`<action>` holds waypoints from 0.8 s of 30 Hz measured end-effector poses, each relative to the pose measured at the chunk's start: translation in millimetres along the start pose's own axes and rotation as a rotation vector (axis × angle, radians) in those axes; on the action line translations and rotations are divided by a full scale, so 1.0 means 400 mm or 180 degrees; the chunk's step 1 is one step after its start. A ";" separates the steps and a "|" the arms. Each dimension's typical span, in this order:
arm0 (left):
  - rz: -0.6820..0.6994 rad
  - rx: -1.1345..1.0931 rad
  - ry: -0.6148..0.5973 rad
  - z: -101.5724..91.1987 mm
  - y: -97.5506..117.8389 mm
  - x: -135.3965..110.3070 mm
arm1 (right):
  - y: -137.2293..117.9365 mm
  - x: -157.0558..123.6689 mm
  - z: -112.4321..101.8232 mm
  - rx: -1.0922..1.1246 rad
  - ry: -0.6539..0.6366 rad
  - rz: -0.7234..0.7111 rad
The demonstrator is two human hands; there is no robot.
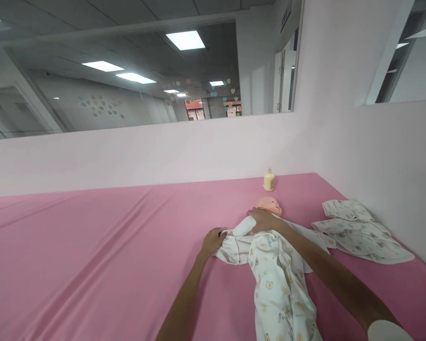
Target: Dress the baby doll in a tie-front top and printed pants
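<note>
A baby doll (269, 205) lies on its back on the pink sheet, its head toward the wall and turned to the right. White clothing (236, 248) spreads out around its upper body, and a cloth with small bear prints (275, 284) covers it lower down. My left hand (213, 240) has its fingers curled on the outer end of the white sleeve. Across the doll's upper chest and shoulder, just below the head, lies my right hand (263, 220), closed on the white cloth of the raised sleeve. The doll's own hand is hidden.
A cream pump bottle (269, 181) stands behind the doll's head near the wall. Folded printed baby clothes (365, 232) lie to the right, by the side wall. The pink sheet (110, 255) has long creases on the left. A wide window (145, 80) is set above the low wall.
</note>
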State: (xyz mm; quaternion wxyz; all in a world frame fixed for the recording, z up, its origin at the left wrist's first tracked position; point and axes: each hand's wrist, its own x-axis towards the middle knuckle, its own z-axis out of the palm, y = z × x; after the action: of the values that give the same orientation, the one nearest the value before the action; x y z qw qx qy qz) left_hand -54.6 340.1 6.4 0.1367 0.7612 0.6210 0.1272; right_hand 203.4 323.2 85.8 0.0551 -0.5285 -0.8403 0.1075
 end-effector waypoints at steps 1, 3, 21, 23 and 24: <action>0.0023 0.0043 0.0023 0.005 -0.004 -0.005 | 0.004 -0.007 -0.007 0.0067 0.0035 0.0018; 0.0060 0.0166 0.0086 0.018 -0.003 -0.012 | 0.005 -0.020 -0.016 0.0106 0.0066 0.0042; 0.0152 0.0708 0.0291 0.063 -0.001 -0.024 | -0.193 0.095 0.138 -0.1395 0.0029 -0.0812; 0.0083 0.0656 0.0295 0.063 -0.003 -0.023 | -0.179 0.082 0.128 -0.1420 0.0133 -0.0800; 0.0056 0.0630 0.0291 0.062 -0.003 -0.023 | -0.171 0.075 0.121 -0.1430 0.0187 -0.0773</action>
State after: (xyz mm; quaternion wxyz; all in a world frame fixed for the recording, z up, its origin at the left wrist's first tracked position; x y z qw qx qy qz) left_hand -48.6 330.2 -17.4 0.0313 0.7699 0.6294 0.1010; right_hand 120.4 315.6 54.5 -0.0268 -0.4256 -0.8985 -0.1046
